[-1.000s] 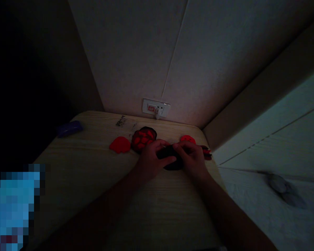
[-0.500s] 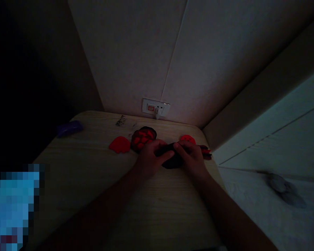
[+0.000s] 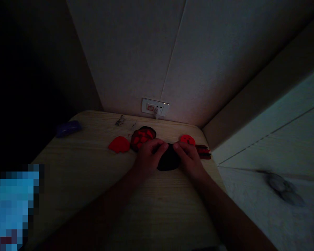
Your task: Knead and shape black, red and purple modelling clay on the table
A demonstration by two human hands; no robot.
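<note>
A flat black piece (image 3: 169, 158), soft-looking like modelling clay, is held by its upper edge between my two hands above the wooden table. My left hand (image 3: 150, 155) pinches its left side between thumb and fingers. On the right side, my right hand (image 3: 189, 155) pinches it the same way, thumb on the near face. Just beyond my left hand lies a round black piece with red patches (image 3: 141, 137). A red fan-shaped piece (image 3: 119, 144) sits left of it. Behind my right hand are a red disc with small dark marks (image 3: 187, 139) and red-and-black strips (image 3: 204, 152), partly covered.
The light wooden table (image 3: 99, 181) meets a wall with a socket and red switch (image 3: 155, 107), a plug in it. A purple packet (image 3: 68, 128) lies at the left edge. A pale cabinet (image 3: 274, 139) borders the right. A pixelated blue patch (image 3: 10, 205) covers the lower left.
The black piece now hangs flatter and shows more of its face between my hands. My thumbs have shifted up to its top edge, the left one most.
</note>
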